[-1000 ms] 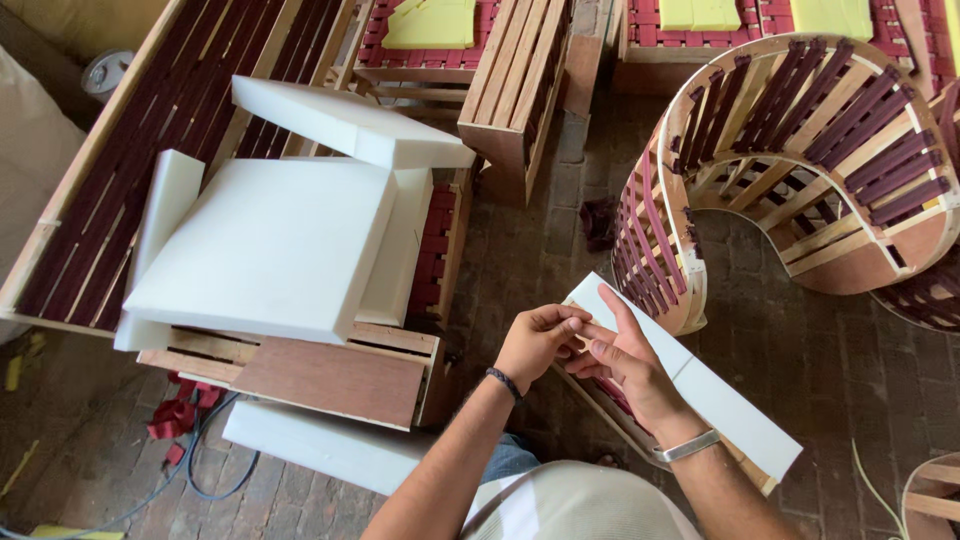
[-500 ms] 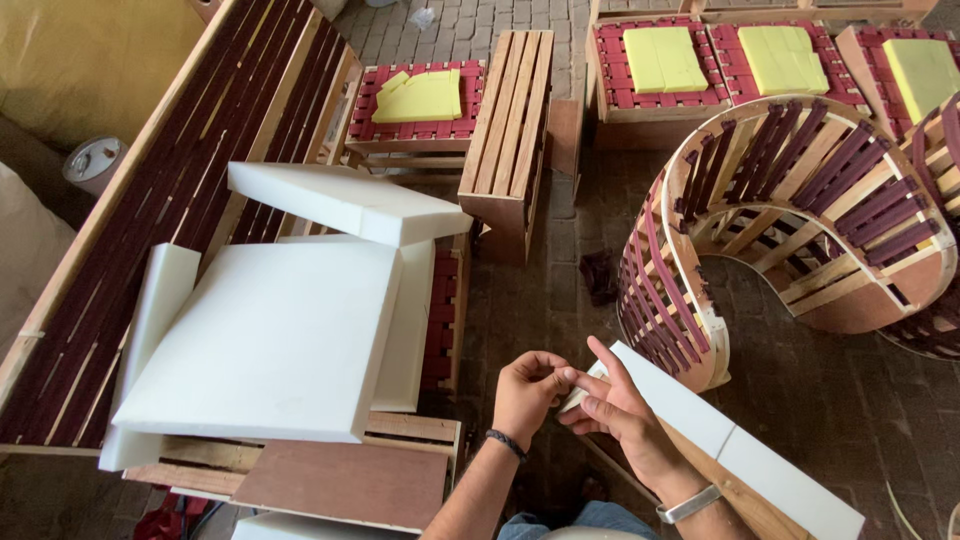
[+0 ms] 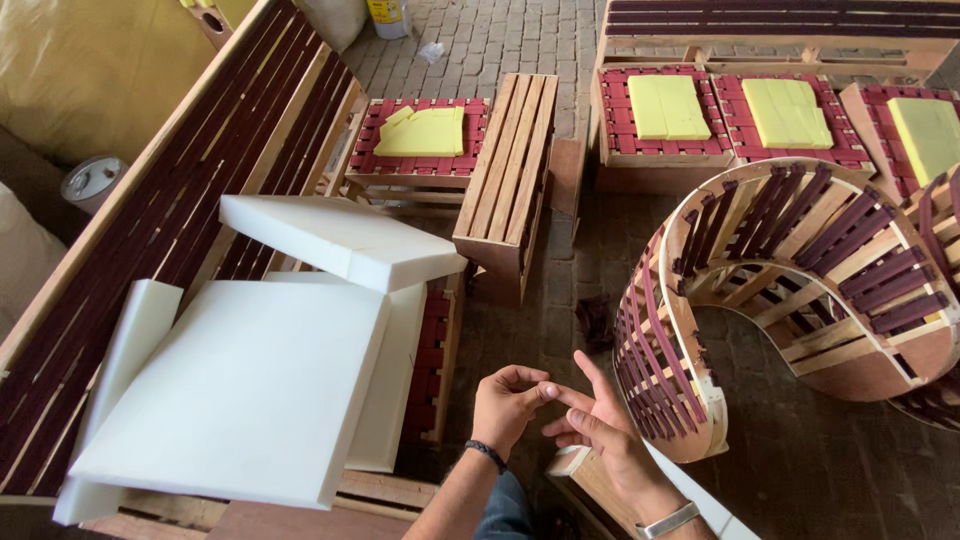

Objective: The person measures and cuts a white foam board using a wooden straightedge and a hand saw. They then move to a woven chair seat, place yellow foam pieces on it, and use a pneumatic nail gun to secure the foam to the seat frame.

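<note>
My left hand [image 3: 508, 400], with a dark band on its wrist, pinches thumb and forefinger against the fingertips of my right hand [image 3: 598, 425]. The right hand's fingers are spread, and a silver watch [image 3: 668, 520] sits on that wrist. Neither hand grips anything that I can see. The end of a long white foam strip [image 3: 566, 461] shows just under the right hand and runs off to the lower right. Whether the hand touches it is unclear.
Thick white foam slabs [image 3: 235, 400] are stacked on a wooden seat frame with maroon webbing at left. A curved wooden chair frame [image 3: 800, 250] stands at right. Behind are seat frames with yellow foam pads [image 3: 425, 132], a slatted wooden panel [image 3: 510, 165] and a brick floor [image 3: 500, 40].
Both hands were working at the end of the white foam strip. Now they are off it, fingertips together above it, and the view has tilted up toward the far frames.
</note>
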